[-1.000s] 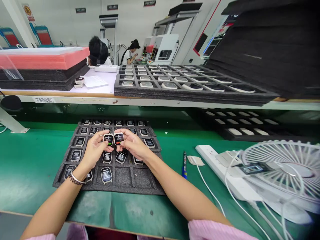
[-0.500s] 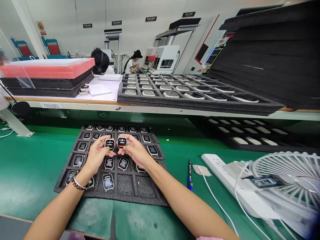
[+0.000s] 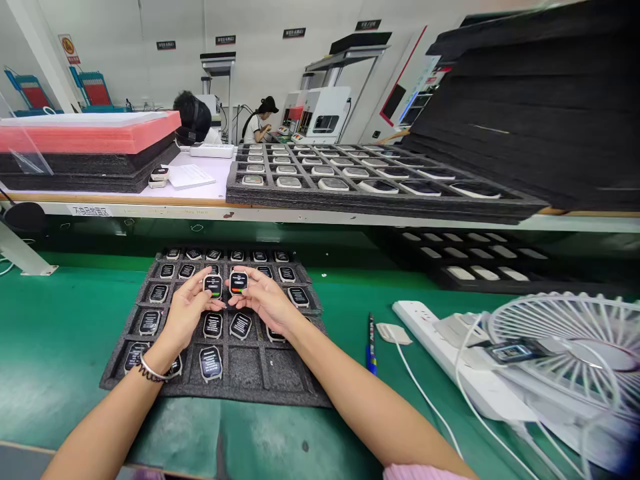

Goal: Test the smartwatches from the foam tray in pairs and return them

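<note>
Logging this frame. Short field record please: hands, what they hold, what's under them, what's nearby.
left hand: holds left watch, screen up
right hand: holds right watch, screen up
watches: side by side above foam tray
foam tray: on green mat; most pockets hold watches, some front pockets bare
nearby: pen, power strip, fan on the right

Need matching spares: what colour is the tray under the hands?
Dark grey tray; the head view shows it.
</note>
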Demonstrator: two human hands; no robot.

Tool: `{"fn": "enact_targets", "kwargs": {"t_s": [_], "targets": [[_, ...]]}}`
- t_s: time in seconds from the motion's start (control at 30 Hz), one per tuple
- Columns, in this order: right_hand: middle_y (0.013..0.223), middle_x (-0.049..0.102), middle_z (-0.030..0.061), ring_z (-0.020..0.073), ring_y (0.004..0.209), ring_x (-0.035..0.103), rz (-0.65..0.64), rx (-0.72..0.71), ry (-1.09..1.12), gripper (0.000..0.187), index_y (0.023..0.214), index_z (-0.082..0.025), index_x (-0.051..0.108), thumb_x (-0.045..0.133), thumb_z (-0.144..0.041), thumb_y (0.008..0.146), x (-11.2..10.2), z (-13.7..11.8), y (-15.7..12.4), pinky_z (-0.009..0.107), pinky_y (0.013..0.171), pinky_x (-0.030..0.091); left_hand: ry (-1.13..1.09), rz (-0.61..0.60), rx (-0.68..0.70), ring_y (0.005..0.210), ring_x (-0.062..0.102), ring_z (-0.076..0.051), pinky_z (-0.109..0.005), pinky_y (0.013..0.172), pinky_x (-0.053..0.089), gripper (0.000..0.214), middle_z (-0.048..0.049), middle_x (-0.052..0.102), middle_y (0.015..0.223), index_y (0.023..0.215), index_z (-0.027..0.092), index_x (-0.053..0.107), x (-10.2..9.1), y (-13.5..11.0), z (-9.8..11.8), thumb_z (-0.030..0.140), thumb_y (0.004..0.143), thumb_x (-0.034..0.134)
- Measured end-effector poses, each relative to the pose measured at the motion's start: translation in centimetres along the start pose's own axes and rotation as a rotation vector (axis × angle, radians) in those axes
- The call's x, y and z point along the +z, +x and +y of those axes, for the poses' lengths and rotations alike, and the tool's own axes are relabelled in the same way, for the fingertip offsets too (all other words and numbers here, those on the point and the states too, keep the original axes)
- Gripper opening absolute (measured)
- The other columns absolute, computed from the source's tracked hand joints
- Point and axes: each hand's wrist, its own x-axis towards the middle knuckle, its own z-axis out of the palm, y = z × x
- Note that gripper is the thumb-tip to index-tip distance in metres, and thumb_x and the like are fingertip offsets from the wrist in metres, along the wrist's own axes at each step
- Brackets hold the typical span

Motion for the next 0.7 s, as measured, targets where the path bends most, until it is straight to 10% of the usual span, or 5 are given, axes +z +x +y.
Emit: {"fn": "enact_targets", "kwargs": {"t_s": [0.7], "targets": [[0.091,0.073,0.0029,0.0146,0.060,0.069,-0.038,-0.033,-0.022,0.045,0.107,-0.020,0.057,0.079,-0.026,0.068,-0.02,0.02,-0.14,0.024,0.058,0.052,-0.021,0.027,-0.004,0.063,0.073,-0.017,-0.028,0.064,0.060,0.054,0.0008,0.066,0.078,0.125,0.014,0.061,0.00,0.29,-0.25,0.034,0.077,0.071]]}}
